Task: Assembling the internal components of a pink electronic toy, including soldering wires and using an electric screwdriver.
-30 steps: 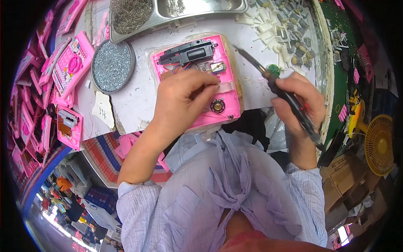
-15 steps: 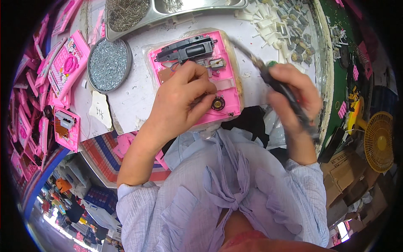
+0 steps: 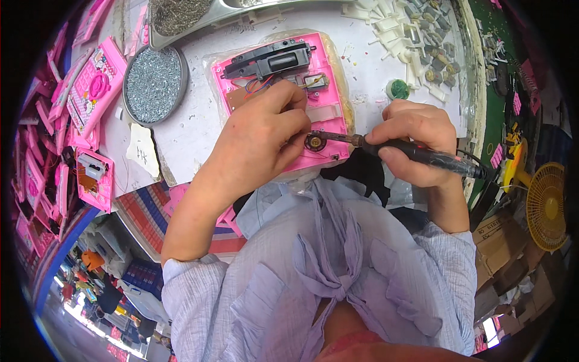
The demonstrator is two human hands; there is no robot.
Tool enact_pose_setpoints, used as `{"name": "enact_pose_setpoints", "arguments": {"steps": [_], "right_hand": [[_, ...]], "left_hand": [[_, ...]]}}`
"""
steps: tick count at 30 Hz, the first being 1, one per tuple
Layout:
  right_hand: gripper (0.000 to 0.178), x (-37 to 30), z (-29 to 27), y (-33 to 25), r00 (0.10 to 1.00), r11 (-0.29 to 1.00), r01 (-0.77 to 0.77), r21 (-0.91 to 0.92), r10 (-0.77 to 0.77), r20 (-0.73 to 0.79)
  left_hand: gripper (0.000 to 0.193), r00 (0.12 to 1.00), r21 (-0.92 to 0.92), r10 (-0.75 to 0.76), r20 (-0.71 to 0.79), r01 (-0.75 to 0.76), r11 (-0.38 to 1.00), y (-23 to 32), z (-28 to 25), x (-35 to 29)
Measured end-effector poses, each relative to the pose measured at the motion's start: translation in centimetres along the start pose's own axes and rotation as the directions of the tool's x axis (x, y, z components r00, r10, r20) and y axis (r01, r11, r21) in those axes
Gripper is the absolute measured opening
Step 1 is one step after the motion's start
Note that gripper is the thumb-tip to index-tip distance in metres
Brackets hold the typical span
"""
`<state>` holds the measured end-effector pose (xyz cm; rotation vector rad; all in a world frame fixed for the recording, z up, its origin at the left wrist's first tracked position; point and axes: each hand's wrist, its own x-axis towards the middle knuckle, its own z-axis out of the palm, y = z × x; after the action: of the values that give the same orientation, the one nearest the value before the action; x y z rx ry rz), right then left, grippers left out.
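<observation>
Clock centre: the middle of the pink casing (image 3: 323, 98), open side up on a wrapped pad on the white worktop (image 3: 199, 142), in front of the person's chest.
Left hand (image 3: 259, 130): reaches in from 7 o'clock over the casing, fingers curled, thumb and forefinger bent in beside the round speaker (image 3: 314, 143); whether they pinch anything cannot be told.
Right hand (image 3: 416, 142): beyond the casing towards 4 o'clock, fingers gripping the black handle of the soldering iron (image 3: 434, 158).
Iron tip: points towards 9 o'clock, right at the speaker; contact cannot be told.
Inside the casing: black mechanism (image 3: 280, 61) at 12, small motor (image 3: 316, 81) at 2, speaker at 5.
Around it: metal tray (image 3: 241, 15) at 11; round bowl (image 3: 184, 84) of screws between 9 and 10; green round piece (image 3: 398, 89) near 3; yellow fan (image 3: 546, 205), well apart, at 4.
</observation>
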<state>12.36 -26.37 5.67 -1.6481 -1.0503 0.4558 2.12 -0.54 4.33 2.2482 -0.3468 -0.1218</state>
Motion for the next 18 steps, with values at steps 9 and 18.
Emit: {"name": "enact_pose_setpoints", "arguments": {"steps": [9,18], "right_hand": [[0.019,0.47,-0.07,-0.16,0.999,0.999,-0.017,-0.038,0.018,0.035],[0.019,0.92,-0.06,-0.29,0.999,0.998,0.020,-0.059,-0.017,0.051]], "left_hand": [[0.024,0.999,0.024,0.020,0.034,-0.021,0.999,0.25,-0.33,0.30],[0.024,0.998,0.061,0.001,0.057,-0.005,0.998,0.48,-0.44,0.25]]}}
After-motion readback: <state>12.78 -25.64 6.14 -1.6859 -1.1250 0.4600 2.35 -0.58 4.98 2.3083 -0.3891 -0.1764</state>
